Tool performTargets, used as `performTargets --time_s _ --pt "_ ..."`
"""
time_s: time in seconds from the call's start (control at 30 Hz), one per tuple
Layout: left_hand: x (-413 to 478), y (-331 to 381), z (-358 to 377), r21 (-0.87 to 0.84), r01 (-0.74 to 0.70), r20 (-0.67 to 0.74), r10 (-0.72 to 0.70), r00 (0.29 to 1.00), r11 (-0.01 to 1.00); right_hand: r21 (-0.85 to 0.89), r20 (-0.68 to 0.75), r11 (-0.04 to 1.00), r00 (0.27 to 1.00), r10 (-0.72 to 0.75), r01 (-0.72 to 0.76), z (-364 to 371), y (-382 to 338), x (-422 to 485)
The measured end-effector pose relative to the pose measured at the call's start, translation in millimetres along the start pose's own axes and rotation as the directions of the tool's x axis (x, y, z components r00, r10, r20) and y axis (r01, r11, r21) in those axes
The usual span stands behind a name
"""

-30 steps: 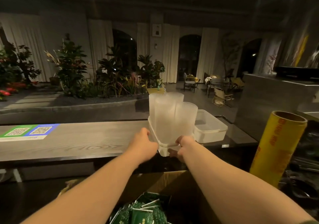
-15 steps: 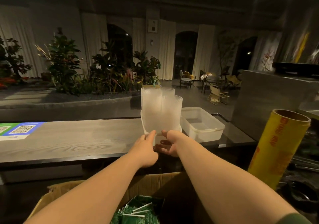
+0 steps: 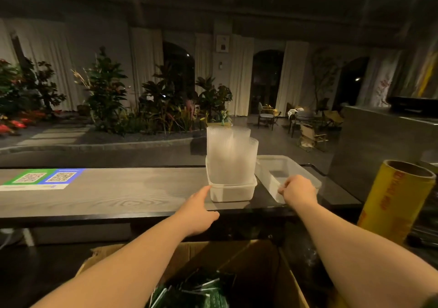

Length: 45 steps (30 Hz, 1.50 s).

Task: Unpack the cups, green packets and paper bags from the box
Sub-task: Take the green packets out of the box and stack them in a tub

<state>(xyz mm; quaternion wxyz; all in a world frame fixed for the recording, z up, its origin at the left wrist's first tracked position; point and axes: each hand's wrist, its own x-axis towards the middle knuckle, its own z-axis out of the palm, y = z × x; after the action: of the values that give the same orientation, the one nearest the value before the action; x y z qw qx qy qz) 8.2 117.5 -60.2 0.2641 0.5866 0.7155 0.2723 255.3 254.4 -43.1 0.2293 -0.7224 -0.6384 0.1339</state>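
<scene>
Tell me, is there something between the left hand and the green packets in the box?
Nothing visible blocks it. The left hand is up by the tub holding the cups on the counter. The green packets lie uncovered in the open box below, partly behind the left forearm in this view.

Cups (image 3: 231, 156) are frosted, ribbed, translucent plastic, standing in a matt cloudy plastic tub (image 3: 233, 190); the counter (image 3: 106, 194) is grey matt wood with visible grain; the box (image 3: 251, 258) is plain brown cardboard; packets (image 3: 196, 293) look glossy green
</scene>
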Motion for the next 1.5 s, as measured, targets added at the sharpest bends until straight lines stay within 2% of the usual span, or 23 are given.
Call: performTargets --time_s 0.2,0.33,0.43,0.5,0.57,0.63,0.7,0.77,0.83,0.9,1.0,1.07,1.1,1.17,1.23,1.3,1.37,1.5 --pt "-39.0 16.2 -18.5 -0.075 -0.045 -0.045 0.042 0.998 0.996 0.207 -0.229 0.975 0.973 -0.034 0.083 -33.6 8.6 -48.0" --pt "-65.5 46.3 -26.9 -0.262 -0.110 -0.098 0.087 0.991 0.959 0.232 -0.317 0.943 0.935 -0.158 0.238 -82.1 1.8 -97.1" --pt "-93.3 72.9 -51.0 -0.390 -0.208 -0.263 0.108 0.959 0.897 0.240 -0.268 0.903 0.919 -0.290 0.355 -116.1 -2.1 -143.8" --pt "-118.7 85.0 -74.3 -0.437 -0.258 -0.390 0.077 0.918 0.861 0.265 -0.220 0.863 0.899 -0.380 0.430 -132.9 -0.8 -186.2" --pt "-143.7 92.2 -95.0 -0.474 -0.266 -0.451 0.029 0.892 0.839 0.260 -0.183 0.834 0.873 -0.452 0.486 -142.6 3.2 -225.9" --pt "-178.9 87.3 -109.5 -0.481 -0.197 -0.423 -0.030 0.906 0.855 0.279 -0.127 0.800 0.846 -0.518 0.531 -145.4 9.1 -266.6" --pt "-216.1 70.9 -115.4 -0.452 -0.048 -0.312 -0.108 0.944 0.891 0.279 -0.059 0.768 0.808 -0.586 0.577 -144.6 17.2 -303.0" --pt "-259.2 41.9 -114.2 -0.327 0.081 -0.226 -0.161 0.961 0.942 0.266 0.027 0.733 0.755 -0.655 0.626 -139.4 27.9 -340.1" --pt "-298.5 12.4 -107.4 -0.181 0.124 -0.183 -0.158 0.970 0.976 0.290 0.096 0.721 0.731 -0.676 0.629 -130.7 41.2 -371.5" --pt "-335.1 -17.0 -92.2 -0.124 0.175 -0.124 -0.190 0.974 0.977 0.333 0.137 0.754 0.762 -0.633 0.567 -113.3 54.7 -400.2" --pt "-384.3 -41.8 -63.0 -0.163 0.289 0.008 -0.291 0.957 0.943 0.350 0.100 0.823 0.855 -0.509 0.448 -85.0 73.4 -425.7" --pt "-405.7 -55.9 -44.6 -0.155 0.348 0.087 -0.338 0.937 0.925 0.346 0.217 0.898 0.908 -0.358 0.271 -70.5 83.5 -432.6" --pt "-413.9 -63.3 -36.7 -0.134 0.374 0.115 -0.361 0.925 0.918 0.347 0.325 0.923 0.901 -0.288 0.170 -64.6 89.0 -434.4" --pt "-426.5 -78.1 -22.8 -0.086 0.431 0.192 -0.409 0.892 0.898 0.284 0.521 0.957 0.830 -0.199 0.052 -54.7 98.2 -442.2" --pt "-433.8 -91.9 -11.1 -0.083 0.483 0.284 -0.444 0.850 0.872 0.170 0.640 0.982 0.748 -0.172 0.081 -41.0 106.8 -450.2" --pt "-438.5 -102.2 2.4 -0.090 0.533 0.360 -0.471 0.805 0.842 0.118 0.694 0.987 0.701 -0.163 0.112 -26.1 115.7 -457.4" --pt "-437.8 -112.5 17.1 -0.078 0.593 0.406 -0.518 0.753 0.801 0.112 0.749 0.992 0.651 -0.123 0.059 -8.8 125.7 -458.4" --pt "-425.3 -140.0 48.2 0.004 0.711 0.456 -0.634 0.625 0.704 0.012 0.865 0.998 0.501 0.019 -0.057 29.6 136.6 -456.8"
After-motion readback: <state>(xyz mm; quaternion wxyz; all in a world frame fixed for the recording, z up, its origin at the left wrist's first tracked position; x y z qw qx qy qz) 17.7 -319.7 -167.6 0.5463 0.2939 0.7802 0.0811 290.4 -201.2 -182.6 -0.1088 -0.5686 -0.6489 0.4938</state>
